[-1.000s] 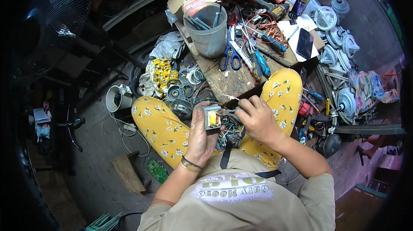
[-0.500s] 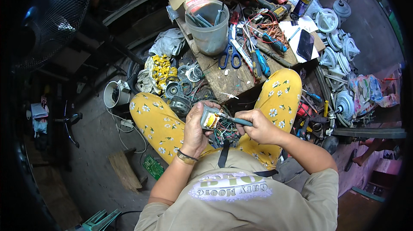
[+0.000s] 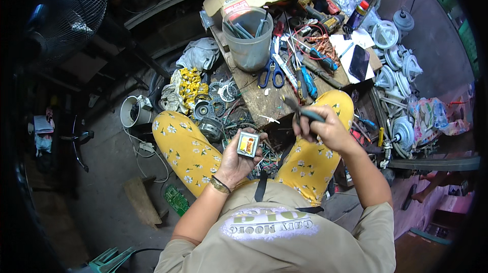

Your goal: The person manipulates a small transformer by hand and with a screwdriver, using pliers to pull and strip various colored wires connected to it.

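A small square transformer (image 3: 248, 144), with a grey metal frame and a yellow and copper-coloured middle, rests in my left hand (image 3: 233, 160), the fingers curled round its sides. To its right and apart from it, my right hand (image 3: 328, 128) is wrapped round the dark teal handles of a pair of pliers (image 3: 311, 114). The jaws point up and left over the bench's near edge, slightly blurred. Below the transformer, a heap of green and red wire scraps (image 3: 269, 163) lies between my knees.
On the wooden bench (image 3: 259, 101) stand a plastic bucket (image 3: 247, 52), blue-handled scissors (image 3: 271, 73), screwdrivers (image 3: 309, 81) and a phone (image 3: 359, 63). Motor parts (image 3: 211, 125) lie left of the bench. White plastic pieces (image 3: 401, 80) pile up at right. A fan (image 3: 61, 24) stands far left.
The pliers have come away from the transformer, moving up and right with my right hand. My left hand has tilted the transformer so its yellow face shows upward.
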Demonstrator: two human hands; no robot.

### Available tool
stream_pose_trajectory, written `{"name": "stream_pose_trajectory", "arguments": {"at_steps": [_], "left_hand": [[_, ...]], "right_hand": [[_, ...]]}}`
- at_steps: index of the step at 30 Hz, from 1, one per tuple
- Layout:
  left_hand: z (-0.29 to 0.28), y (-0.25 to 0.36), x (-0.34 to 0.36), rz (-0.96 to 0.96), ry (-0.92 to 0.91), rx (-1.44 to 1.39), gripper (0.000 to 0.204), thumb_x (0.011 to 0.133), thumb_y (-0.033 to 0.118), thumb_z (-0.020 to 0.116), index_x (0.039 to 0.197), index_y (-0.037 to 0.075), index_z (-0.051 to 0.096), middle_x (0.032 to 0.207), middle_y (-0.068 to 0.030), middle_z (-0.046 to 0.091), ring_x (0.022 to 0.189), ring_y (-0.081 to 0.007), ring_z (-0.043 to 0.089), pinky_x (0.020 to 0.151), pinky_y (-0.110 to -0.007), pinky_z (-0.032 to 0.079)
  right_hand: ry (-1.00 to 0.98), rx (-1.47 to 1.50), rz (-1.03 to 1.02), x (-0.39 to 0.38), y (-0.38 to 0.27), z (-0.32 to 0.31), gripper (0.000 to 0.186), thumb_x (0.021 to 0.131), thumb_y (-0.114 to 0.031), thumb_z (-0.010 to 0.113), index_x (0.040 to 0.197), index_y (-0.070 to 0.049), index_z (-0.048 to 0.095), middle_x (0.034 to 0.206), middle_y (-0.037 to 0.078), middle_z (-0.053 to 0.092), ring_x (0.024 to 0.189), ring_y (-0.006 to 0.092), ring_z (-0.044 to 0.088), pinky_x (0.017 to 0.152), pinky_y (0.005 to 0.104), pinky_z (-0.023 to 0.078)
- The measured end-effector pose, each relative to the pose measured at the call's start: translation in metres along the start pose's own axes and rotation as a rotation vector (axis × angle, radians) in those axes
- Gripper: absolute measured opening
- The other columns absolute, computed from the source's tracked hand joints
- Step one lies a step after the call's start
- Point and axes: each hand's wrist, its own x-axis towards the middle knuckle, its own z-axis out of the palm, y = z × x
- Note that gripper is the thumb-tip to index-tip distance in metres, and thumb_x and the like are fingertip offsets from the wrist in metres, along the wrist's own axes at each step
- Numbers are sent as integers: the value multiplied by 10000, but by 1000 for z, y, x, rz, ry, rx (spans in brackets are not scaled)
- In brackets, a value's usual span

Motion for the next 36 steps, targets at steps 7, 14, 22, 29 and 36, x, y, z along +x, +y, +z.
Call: {"name": "stream_pose_trajectory", "arguments": {"at_steps": [7, 14, 22, 29, 36], "left_hand": [[5, 9, 1, 10, -77, -79, 362, 1028, 448, 388, 1201, 182, 562, 1223, -160, 593, 788, -258, 623, 627, -329, 554], [16, 25, -16, 211, -155, -35, 400, 999, 304, 476, 1374, 164, 461, 1239, -139, 576, 981, -265, 613, 847, -418, 534], [51, 47, -36, 957, -18, 803, 1050, 715, 13, 796, 1543, 127, 159, 1234, -145, 509, 1079, -195, 571, 927, -343, 518], [49, 51, -40, 1295, -31, 1385, 1080, 665, -155, 709, 1538, 123, 136, 1205, -155, 563, 1101, -238, 582, 954, -345, 493], [51, 44, -42, 1378, 32, 1593, 1026, 662, -136, 722, 1521, 106, 217, 1193, -133, 585, 1098, -238, 585, 923, -343, 485]], "right_hand": [[285, -1158, -516, 123, -81, -25, 226, 750, -8, 505, 902, 14, 670, 859, 217, 657, 820, 425, 610, 803, 477, 500], [146, -2180, 138, 194, -90, -20, 340, 961, -208, 457, 1197, -99, 676, 1275, 114, 603, 1215, 328, 519, 993, 613, 344], [228, -1679, -98, 152, -63, -51, 229, 824, -96, 579, 1013, -14, 679, 1093, 168, 636, 990, 367, 622, 860, 453, 501], [144, -172, -93, 79, -6, 27, 352, 917, -302, 671, 1110, -8, 658, 947, 23, 655, 772, 84, 583, 698, 280, 501], [178, -18, -182, 44, 13, 88, 435, 776, -239, 831, 1068, 29, 652, 940, 29, 653, 745, 49, 565, 630, 211, 470]]}}
